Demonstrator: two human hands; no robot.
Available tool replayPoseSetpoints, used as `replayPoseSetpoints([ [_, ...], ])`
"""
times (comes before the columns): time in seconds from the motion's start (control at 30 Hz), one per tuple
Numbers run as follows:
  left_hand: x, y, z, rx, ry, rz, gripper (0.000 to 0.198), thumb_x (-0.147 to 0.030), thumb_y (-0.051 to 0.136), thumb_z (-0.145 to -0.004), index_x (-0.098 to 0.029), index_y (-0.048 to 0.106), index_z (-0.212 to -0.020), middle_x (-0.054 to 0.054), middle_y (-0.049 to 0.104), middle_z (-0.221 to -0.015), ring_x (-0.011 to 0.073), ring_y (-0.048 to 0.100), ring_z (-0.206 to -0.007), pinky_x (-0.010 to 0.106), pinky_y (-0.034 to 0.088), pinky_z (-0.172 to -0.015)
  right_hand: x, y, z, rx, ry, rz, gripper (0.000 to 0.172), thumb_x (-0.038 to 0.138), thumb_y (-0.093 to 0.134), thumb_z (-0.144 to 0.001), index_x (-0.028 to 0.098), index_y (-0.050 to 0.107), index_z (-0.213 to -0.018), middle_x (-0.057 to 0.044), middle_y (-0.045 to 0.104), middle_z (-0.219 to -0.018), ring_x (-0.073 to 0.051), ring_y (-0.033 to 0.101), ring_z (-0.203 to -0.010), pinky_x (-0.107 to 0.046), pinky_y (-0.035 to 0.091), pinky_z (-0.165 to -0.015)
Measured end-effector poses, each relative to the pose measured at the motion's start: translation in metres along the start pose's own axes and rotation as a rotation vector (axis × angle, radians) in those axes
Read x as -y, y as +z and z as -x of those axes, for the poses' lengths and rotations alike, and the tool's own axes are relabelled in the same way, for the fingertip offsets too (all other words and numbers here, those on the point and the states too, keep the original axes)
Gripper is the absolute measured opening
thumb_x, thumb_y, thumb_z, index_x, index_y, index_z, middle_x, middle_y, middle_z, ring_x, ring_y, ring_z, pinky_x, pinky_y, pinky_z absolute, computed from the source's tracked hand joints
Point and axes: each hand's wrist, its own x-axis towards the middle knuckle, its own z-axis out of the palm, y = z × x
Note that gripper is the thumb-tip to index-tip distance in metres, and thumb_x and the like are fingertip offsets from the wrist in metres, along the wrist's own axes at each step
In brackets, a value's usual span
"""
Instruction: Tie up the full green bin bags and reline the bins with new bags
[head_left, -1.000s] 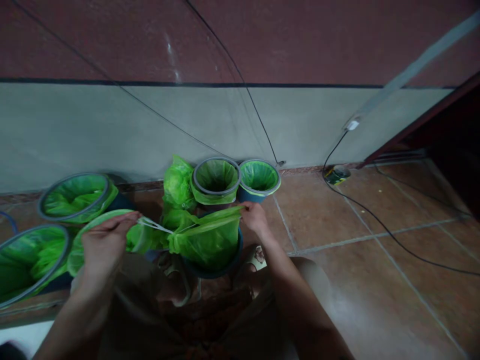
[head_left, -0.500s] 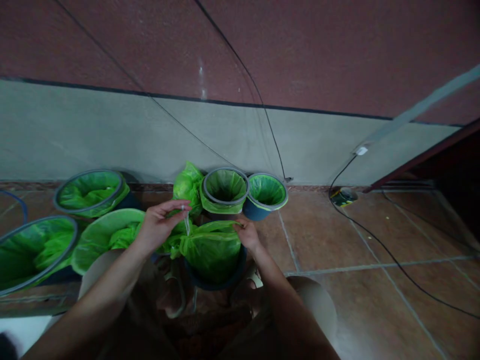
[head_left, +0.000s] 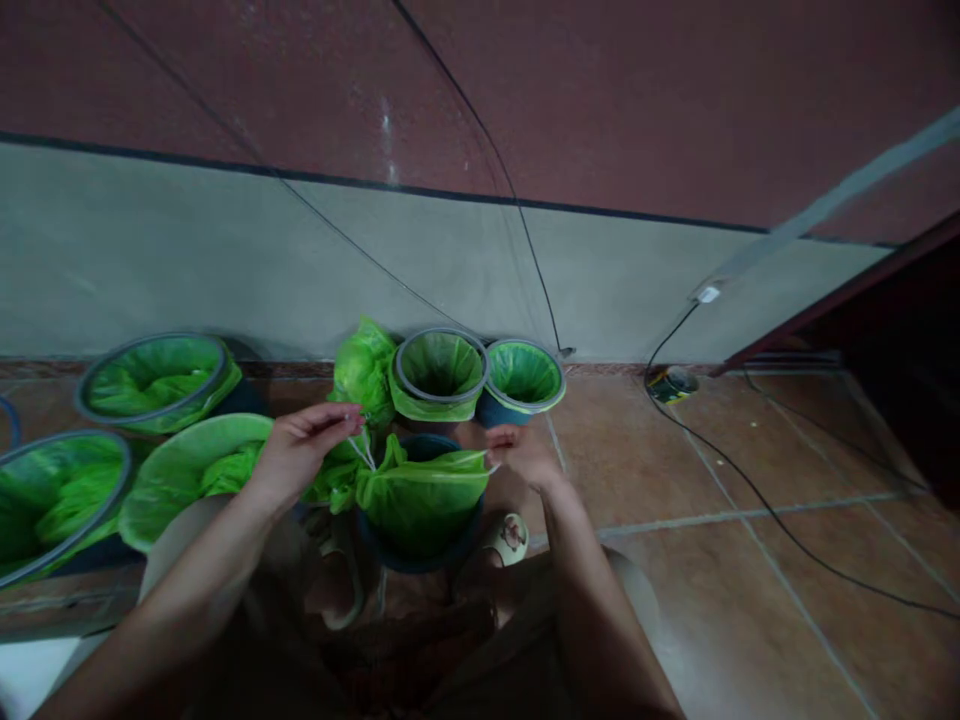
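Bag (head_left: 420,500) in dark bin (head_left: 431,446), between left hand (head_left: 300,450) and right hand (head_left: 525,456)

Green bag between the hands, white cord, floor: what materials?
Green bag: likely thin plastic film, slight sheen; translucent and creased. White cord: plastic or fabric, finish too small to tell; thin, pale strands. Floor: probably ceramic tile, faintly glossy; brown slabs, pale joints, soft light patch.
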Motion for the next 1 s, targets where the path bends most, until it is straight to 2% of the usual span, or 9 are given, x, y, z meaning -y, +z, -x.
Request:
replayPoseSetpoints([
  [0.13, -0.017, 0.009, 0.008, 0.069, 0.02, -0.004, 0.046, -0.048, 0.084, -0.058, -0.017, 0.075, -0.091, 0.005, 0.077, -0.085, 0.0197, 0.07, -0.081, 0.034, 0.053, -0.086, 0.035, -0.001, 0.019, 0.079, -0.124, -0.363, 0.035, 0.018, 0.081, -0.056, 0.019, 0.071, -0.09, -0.001, 0.072, -0.086, -0.014, 0.064, -0.075, -0.028, 0.052, -0.073],
  [0.23, -0.04, 0.022, 0.016, 0.222, 0.109, -0.071, 0.039, -0.046, 0.08, -0.066, -0.018, 0.076, -0.092, 0.006, 0.077, -0.087, 0.0204, 0.07, -0.084, 0.033, 0.053, -0.085, 0.066, 0.015, 0.035, 0.178, -0.304, -0.495, 0.038, 0.023, 0.08, -0.065, 0.026, 0.07, -0.102, -0.002, 0.071, -0.11, -0.014, 0.064, -0.086, -0.031, 0.051, -0.082],
  [0.4, -0.059, 0.047, 0.005, 0.447, 0.312, -0.168, 0.026, -0.037, 0.067, -0.081, -0.017, 0.075, -0.096, 0.005, 0.076, -0.093, 0.0193, 0.068, -0.09, 0.032, 0.051, -0.09, 0.079, 0.051, 0.037, 0.482, -0.312, -0.444, 0.04, 0.026, 0.077, -0.071, 0.028, 0.068, -0.11, -0.001, 0.065, -0.12, -0.009, 0.057, -0.07, -0.023, 0.047, -0.061],
  [0.53, -0.045, 0.06, -0.013, 0.45, 0.348, -0.245, 0.025, -0.032, 0.06, -0.084, -0.016, 0.073, -0.098, 0.004, 0.075, -0.09, 0.0175, 0.067, -0.087, 0.032, 0.05, -0.089, 0.06, 0.073, 0.021, 0.5, -0.15, -0.254, 0.053, 0.025, 0.08, -0.064, 0.025, 0.062, -0.114, 0.0, 0.066, -0.103, -0.004, 0.046, -0.054, -0.018, 0.033, -0.045],
  [0.63, -0.033, 0.065, -0.02, 0.523, 0.323, -0.248, 0.026, -0.031, 0.057, -0.086, -0.016, 0.071, -0.102, 0.004, 0.073, -0.086, 0.0167, 0.066, -0.084, 0.03, 0.051, -0.084, 0.05, 0.085, 0.011, 0.405, -0.12, -0.097, 0.038, 0.025, 0.078, -0.064, 0.019, 0.062, -0.098, 0.005, 0.061, -0.074, -0.005, 0.043, -0.051, -0.018, 0.03, -0.046],
  [0.73, -0.019, 0.072, -0.027, 0.574, 0.275, -0.225, 0.031, -0.03, 0.055, -0.086, -0.016, 0.068, -0.11, 0.003, 0.071, -0.084, 0.0157, 0.064, -0.079, 0.029, 0.05, -0.078, 0.046, 0.091, 0.006, 0.412, -0.137, -0.029, 0.021, 0.031, 0.073, -0.07, 0.017, 0.059, -0.076, 0.007, 0.05, -0.056, -0.005, 0.039, -0.048, -0.019, 0.027, -0.045],
  [0.9, 0.02, 0.081, -0.05, 0.321, 0.156, -0.153, 0.036, -0.032, 0.05, -0.087, -0.015, 0.059, -0.117, 0.003, 0.067, -0.085, 0.0164, 0.062, -0.08, 0.03, 0.049, -0.078, 0.04, 0.083, -0.004, 0.255, -0.089, -0.053, 0.037, 0.052, 0.064, -0.078, 0.015, 0.062, -0.078, 0.006, 0.048, -0.052, -0.004, 0.03, -0.041, -0.019, 0.017, -0.039],
  [0.93, 0.03, 0.082, -0.052, 0.328, 0.133, -0.15, 0.032, -0.032, 0.049, -0.087, -0.016, 0.061, -0.111, 0.003, 0.067, -0.085, 0.0168, 0.062, -0.081, 0.03, 0.049, -0.08, 0.04, 0.079, -0.005, 0.216, -0.073, -0.082, 0.041, 0.056, 0.064, -0.078, 0.015, 0.063, -0.081, 0.007, 0.048, -0.053, -0.004, 0.029, -0.04, -0.019, 0.015, -0.038],
  [1.0, 0.048, 0.086, -0.053, 0.499, 0.128, -0.154, 0.026, -0.034, 0.049, -0.087, -0.016, 0.065, -0.097, 0.004, 0.068, -0.088, 0.0173, 0.062, -0.085, 0.03, 0.047, -0.083, 0.041, 0.072, -0.007, 0.141, -0.059, -0.153, 0.046, 0.06, 0.066, -0.075, 0.015, 0.064, -0.085, 0.007, 0.048, -0.053, -0.003, 0.027, -0.039, -0.018, 0.013, -0.037],
])
